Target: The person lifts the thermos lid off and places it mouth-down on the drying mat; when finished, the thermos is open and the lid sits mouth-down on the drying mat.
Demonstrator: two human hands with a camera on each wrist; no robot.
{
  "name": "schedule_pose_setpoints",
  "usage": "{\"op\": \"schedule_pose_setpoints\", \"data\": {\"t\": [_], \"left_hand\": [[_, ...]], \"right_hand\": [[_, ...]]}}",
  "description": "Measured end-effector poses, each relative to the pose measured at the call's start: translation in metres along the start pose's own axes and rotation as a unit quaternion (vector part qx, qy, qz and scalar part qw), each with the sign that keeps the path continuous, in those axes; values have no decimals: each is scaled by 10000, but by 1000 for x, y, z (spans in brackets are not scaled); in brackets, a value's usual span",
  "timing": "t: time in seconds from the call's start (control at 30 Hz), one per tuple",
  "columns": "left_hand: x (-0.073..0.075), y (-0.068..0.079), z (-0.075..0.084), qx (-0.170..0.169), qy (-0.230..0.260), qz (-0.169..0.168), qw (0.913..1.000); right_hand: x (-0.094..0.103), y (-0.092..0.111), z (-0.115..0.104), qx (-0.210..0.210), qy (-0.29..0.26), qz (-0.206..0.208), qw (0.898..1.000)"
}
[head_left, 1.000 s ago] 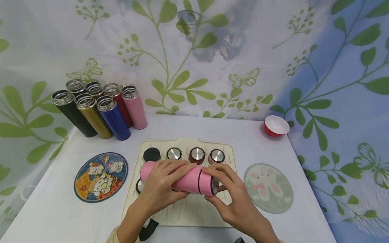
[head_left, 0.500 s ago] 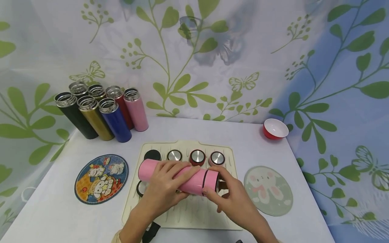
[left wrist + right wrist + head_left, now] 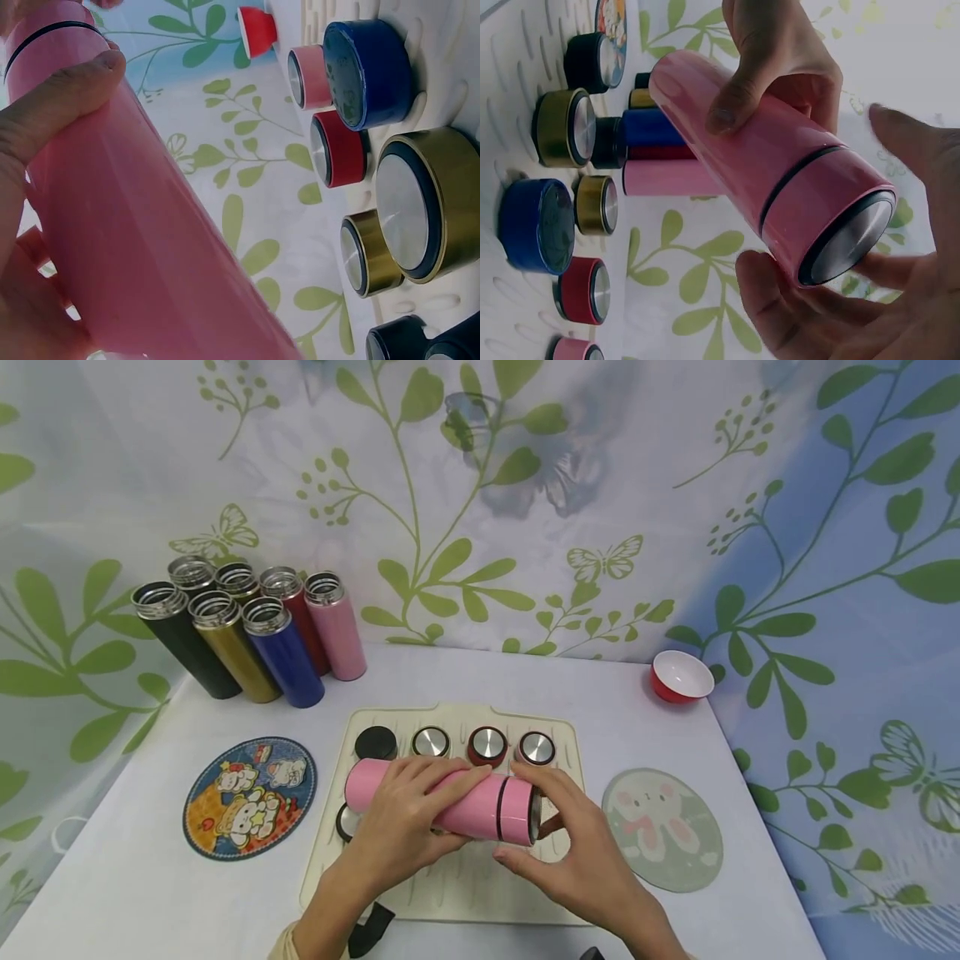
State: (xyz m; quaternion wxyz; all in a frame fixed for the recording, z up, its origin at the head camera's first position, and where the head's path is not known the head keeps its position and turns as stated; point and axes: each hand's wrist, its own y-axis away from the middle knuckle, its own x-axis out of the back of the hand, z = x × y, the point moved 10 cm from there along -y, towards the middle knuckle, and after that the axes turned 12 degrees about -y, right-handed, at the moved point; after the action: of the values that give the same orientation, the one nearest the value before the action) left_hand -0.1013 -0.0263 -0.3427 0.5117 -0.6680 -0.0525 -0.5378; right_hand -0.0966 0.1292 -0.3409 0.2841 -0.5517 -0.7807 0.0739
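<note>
A pink thermos (image 3: pixel 471 812) lies sideways above the cream mat (image 3: pixel 480 897), with its pink lid (image 3: pixel 832 202) on and the steel top facing right. My left hand (image 3: pixel 401 810) grips its body, thumb along the near side. Around the lid is my right hand (image 3: pixel 581 847), fingers at the lid's far side and the thumb spread away from it. Loose lids stand on the mat below: blue (image 3: pixel 367 75), red (image 3: pixel 339 148), pink (image 3: pixel 310 76), gold (image 3: pixel 431 202) and black (image 3: pixel 376 742). In the head view, the left hand and thermos hide some of them.
Several lidless bottles, among them a blue one (image 3: pixel 288 656) and a pink one (image 3: pixel 337 631), stand at the back left. A round bear mat (image 3: pixel 250 797) lies left, a round rabbit mat (image 3: pixel 662 829) right. A red bowl (image 3: pixel 681 677) sits at the back right.
My right hand's fingers have shifted around the lid, and its thumb, against the lid half a second ago, now stands off it. My left hand keeps its grip on the thermos.
</note>
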Motion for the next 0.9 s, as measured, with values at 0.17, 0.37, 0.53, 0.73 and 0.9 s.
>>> {"op": "schedule_pose_setpoints", "data": {"t": [0.17, 0.37, 0.53, 0.73, 0.9], "left_hand": [[-3, -1, 3, -26, -24, -3, 10000], [-6, -1, 5, -83, -40, 8, 10000], [-6, -1, 3, -10, 34, -4, 10000], [-6, -1, 1, 64, 99, -58, 9999], [-5, -1, 1, 50, 138, 52, 9999]], "right_hand": [[0, 4, 27, -1387, -353, 60, 9897], [1, 4, 28, -1519, -566, 140, 9867], [3, 0, 3, -85, -105, 55, 9999], [1, 0, -14, 823, 239, 45, 9963], [4, 0, -11, 680, 248, 144, 9973]]}}
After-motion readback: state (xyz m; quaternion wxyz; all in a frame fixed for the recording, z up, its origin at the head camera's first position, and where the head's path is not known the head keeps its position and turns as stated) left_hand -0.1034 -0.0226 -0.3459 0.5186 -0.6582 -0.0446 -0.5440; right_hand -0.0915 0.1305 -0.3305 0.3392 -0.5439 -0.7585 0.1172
